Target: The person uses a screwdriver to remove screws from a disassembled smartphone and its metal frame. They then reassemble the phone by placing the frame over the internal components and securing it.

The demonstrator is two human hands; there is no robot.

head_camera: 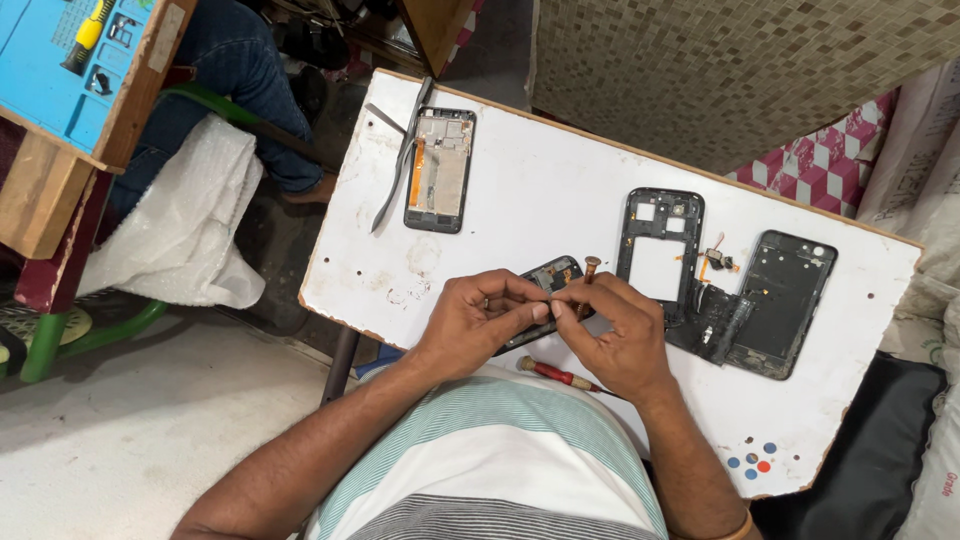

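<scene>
Phone part (553, 275), dark, is lying betw. both sets of fingers: left hand (480, 318) and right hand (615, 335) are pinching it, w/ copper-tipped tool (587, 280) protruding above right fingertips (570, 300).

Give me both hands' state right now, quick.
Left hand: closed, grip pinching the dark phone part.
Right hand: closed, fingertips on the same phone part; a wooden-handled tool sticks up from its grip.

Both forearms angled inward over the lap, wrists bent, left hand (480, 318) and right hand (615, 335) meeting fingertip to fingertip, fingers curled and pinched tight, knuckles up.
</scene>
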